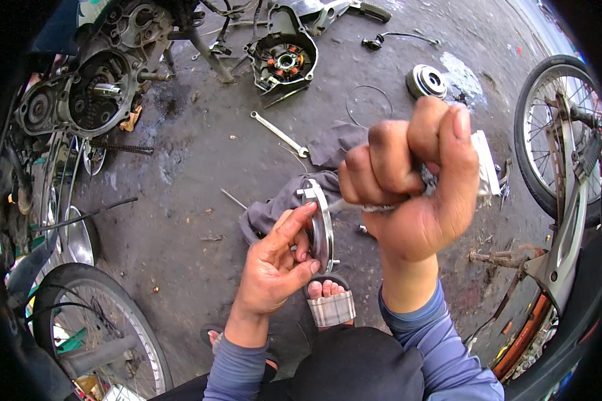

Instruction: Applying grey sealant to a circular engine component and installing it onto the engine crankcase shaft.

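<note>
My left hand [274, 264] grips a round metal plate [323, 234], held nearly edge-on with small bolts or studs showing on it, above my sandalled foot. My right hand [411, 187] is raised in a fist around a silver metal tool [348, 204]; most of the tool is hidden by my fingers, so its kind is unclear. Its visible shaft reaches toward the plate. A grey cloth [264, 217] lies on the ground behind the plate, and an open-ended wrench [277, 132] lies farther forward.
A dismantled engine [100, 73] stands upper left, near a casing with coils [281, 60] and a round metal part [426, 83] on the dark ground [167, 220]. Wheels [97, 327] flank me, including a bicycle [535, 147] at right. A chain [120, 147] lies at left.
</note>
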The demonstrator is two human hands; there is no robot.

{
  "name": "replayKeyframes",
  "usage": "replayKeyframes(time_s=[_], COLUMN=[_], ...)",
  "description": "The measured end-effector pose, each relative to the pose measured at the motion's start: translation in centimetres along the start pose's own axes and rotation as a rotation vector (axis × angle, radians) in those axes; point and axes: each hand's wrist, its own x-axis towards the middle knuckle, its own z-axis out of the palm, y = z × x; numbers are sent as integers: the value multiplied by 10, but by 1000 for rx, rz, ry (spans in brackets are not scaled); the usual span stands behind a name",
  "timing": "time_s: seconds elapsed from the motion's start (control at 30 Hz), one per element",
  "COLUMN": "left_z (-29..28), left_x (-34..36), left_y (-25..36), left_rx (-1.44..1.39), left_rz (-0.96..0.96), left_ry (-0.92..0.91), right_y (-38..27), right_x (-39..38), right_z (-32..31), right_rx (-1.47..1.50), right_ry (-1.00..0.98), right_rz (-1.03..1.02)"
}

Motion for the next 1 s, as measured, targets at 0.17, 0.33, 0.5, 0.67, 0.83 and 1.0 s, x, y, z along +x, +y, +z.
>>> replayKeyframes(time_s=[0.17, 0.33, 0.5, 0.67, 0.83, 1.0], left_z=[3, 5, 4, 5, 3, 4], left_x=[3, 6, 5, 7, 6, 9], left_y=[4, 8, 8, 7, 8, 14], left_rx=[-51, -74, -106, -127, -140, -103], left_rz=[-10, -37, -58, -81, -85, -88], left_ry=[11, -3, 16, 17, 72, 59], right_y=[-7, -6, -7, -6, -7, -4], right_x=[-11, -4, -18, -7, -24, -8], right_z=[1, -3, 2, 0, 2, 0], right_rx=[-43, -53, -93, -106, -144, -90], right_ry=[-32, -38, -57, -56, -99, -84], right_rz=[14, -48, -8, -36, -3, -46])
